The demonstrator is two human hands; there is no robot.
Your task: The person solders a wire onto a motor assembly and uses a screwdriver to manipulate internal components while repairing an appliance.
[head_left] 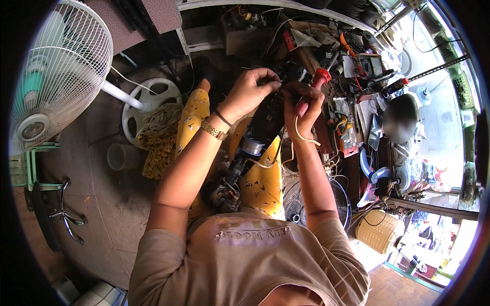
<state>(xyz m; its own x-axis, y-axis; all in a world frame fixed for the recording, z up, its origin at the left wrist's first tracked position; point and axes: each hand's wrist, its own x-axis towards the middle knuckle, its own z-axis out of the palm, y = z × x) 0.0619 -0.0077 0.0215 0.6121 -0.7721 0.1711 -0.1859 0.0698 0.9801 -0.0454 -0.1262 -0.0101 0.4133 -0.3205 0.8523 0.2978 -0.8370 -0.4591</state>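
Note:
A long black machine lies across my lap, its near end a dark mechanism with exposed parts. My left hand is at its far end, thumb and fingers pinched together; whatever is between them is too small to make out. Close beside it, my right hand is closed round a soldering iron with a red and pink handle, slanting up to the right. A cream cord runs from the handle past my right wrist. On the machine sits a spool of silvery wire.
At the left stands a white fan on a round base, near a translucent tub. A bench crowded with tools and parts runs along the right. A loose fan grille lies by my right arm.

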